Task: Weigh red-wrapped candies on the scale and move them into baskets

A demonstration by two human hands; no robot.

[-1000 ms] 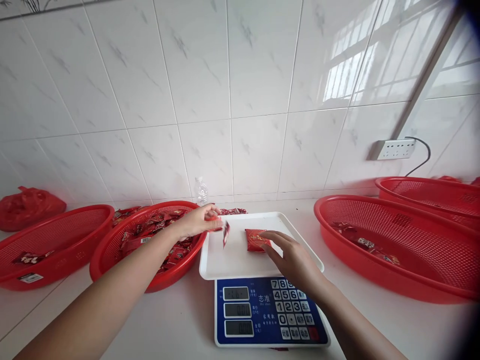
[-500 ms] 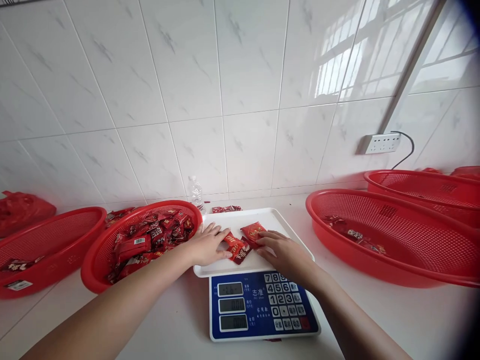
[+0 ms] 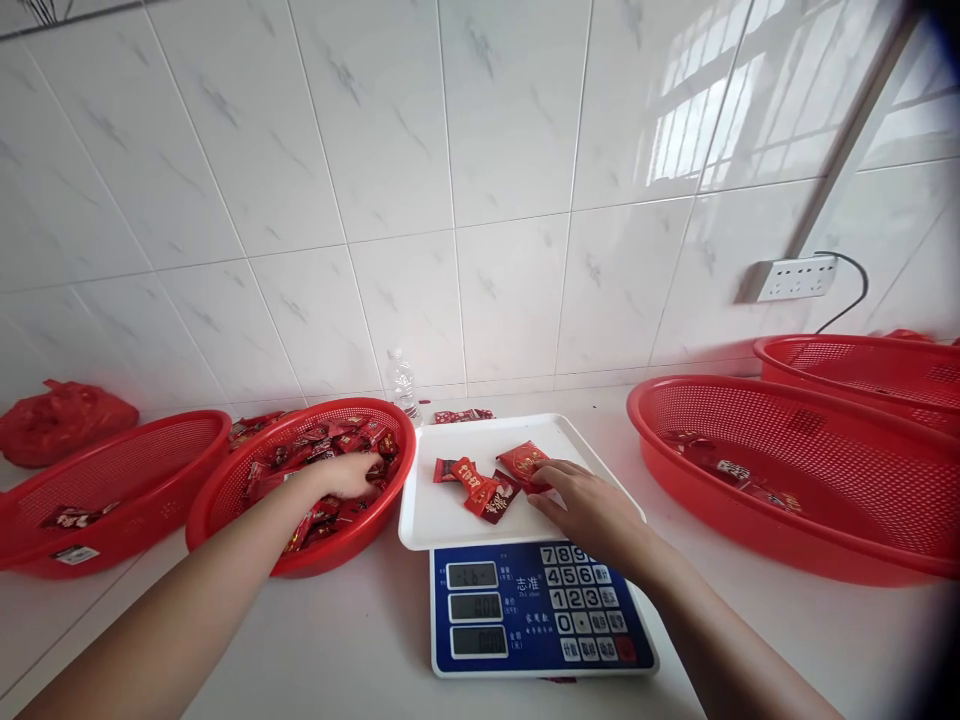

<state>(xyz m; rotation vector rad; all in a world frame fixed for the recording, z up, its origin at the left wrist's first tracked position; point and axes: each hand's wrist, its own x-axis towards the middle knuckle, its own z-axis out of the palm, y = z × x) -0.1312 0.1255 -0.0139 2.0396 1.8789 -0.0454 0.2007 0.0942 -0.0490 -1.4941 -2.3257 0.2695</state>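
My left hand (image 3: pixel 346 475) reaches into a red basket (image 3: pixel 225 490) full of red wrapped candies (image 3: pixel 322 445); its fingers curl among them and I cannot see what they hold. My right hand (image 3: pixel 589 505) lies flat, fingers stretched out, on the white tray (image 3: pixel 450 520) of a blue electronic scale (image 3: pixel 536 615), touching a red packet (image 3: pixel 523 462). Two more red candies (image 3: pixel 472 485) lie on the tray to the left of that hand.
A second red basket (image 3: pixel 105 470) with few candies and a red plastic bag (image 3: pixel 60 420) sit at far left. Two large red baskets (image 3: pixel 787 450) stand at right. A clear water bottle (image 3: pixel 403 385) and loose candies (image 3: pixel 461 415) are by the tiled wall; a power strip (image 3: pixel 795 278) hangs there.
My left hand has left the tray and moved left into the candy basket, leaving two candies behind on the tray. My right hand has stayed by the red packet.
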